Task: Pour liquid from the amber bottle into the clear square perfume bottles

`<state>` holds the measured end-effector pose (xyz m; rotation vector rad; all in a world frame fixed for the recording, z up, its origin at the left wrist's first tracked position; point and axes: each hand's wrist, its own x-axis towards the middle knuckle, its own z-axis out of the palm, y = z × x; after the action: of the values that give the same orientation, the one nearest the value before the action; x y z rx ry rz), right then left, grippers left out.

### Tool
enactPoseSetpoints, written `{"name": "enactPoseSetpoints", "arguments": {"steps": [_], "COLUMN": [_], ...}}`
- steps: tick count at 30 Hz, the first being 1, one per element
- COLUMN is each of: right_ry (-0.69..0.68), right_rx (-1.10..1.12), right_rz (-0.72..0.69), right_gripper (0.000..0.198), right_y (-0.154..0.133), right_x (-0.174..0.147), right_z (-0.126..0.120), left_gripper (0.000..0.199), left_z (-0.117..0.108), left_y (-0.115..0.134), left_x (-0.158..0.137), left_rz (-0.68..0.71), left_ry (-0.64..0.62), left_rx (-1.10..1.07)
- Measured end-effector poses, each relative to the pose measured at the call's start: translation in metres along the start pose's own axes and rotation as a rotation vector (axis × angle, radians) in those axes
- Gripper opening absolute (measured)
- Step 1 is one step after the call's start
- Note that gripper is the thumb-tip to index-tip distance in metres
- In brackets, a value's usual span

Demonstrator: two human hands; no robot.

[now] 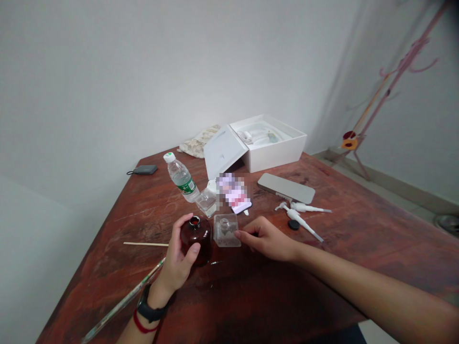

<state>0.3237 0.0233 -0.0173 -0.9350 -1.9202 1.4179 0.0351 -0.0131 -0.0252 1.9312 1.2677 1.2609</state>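
Observation:
My left hand (pixel 177 260) wraps around a squat, dark brown glass bottle (pixel 200 239), thumb in front and fingers behind. Its round mouth is uncovered and faces up. Just right of it is a clear square bottle (pixel 225 235) with a round neck. My right hand (pixel 267 241) pinches that bottle's right edge between thumb and fingers. Behind these two is another clear square bottle (pixel 207 204) that appears to have liquid in it. To the right lie two white pump heads (pixel 303 223) (pixel 308 207) and a small black cap (pixel 293 224).
A water bottle (pixel 182 180), a phone (pixel 236 193) with a blurred screen and an open white box (pixel 278 152) stand farther back. A silver slab (pixel 287 188) is at right. A wooden stick (pixel 145 244) and a wrapped long stick (pixel 122 303) lie left, with a grey device (pixel 146 169) beyond.

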Motion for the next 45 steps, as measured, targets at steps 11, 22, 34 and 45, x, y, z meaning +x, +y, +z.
{"name": "enactPoseSetpoints", "arguments": {"steps": [11,22,34,45], "right_ry": [0.016,-0.011,-0.022,-0.032], "right_rx": [-0.025,-0.036,-0.056,-0.083], "right_rz": [-0.02,-0.014,-0.011,-0.01], "right_gripper": [0.071,0.068,0.07,0.071], "right_y": [0.0042,0.0037,0.0018,0.0038], "right_x": [0.0016,0.0018,0.0015,0.0017], "right_z": [-0.0003,0.0007,0.0024,0.0015], "left_gripper": [0.063,0.06,0.062,0.058], "left_z": [0.0003,-0.0001,-0.0004,0.0001], "left_y": [0.0006,0.0019,0.0026,0.0047], "left_x": [0.0014,0.0003,-0.0005,0.0023], "left_rz": [0.001,0.032,0.024,0.076], "left_ry": [0.003,-0.014,-0.029,-0.019], "left_rx": [0.021,0.028,0.024,0.063]}}
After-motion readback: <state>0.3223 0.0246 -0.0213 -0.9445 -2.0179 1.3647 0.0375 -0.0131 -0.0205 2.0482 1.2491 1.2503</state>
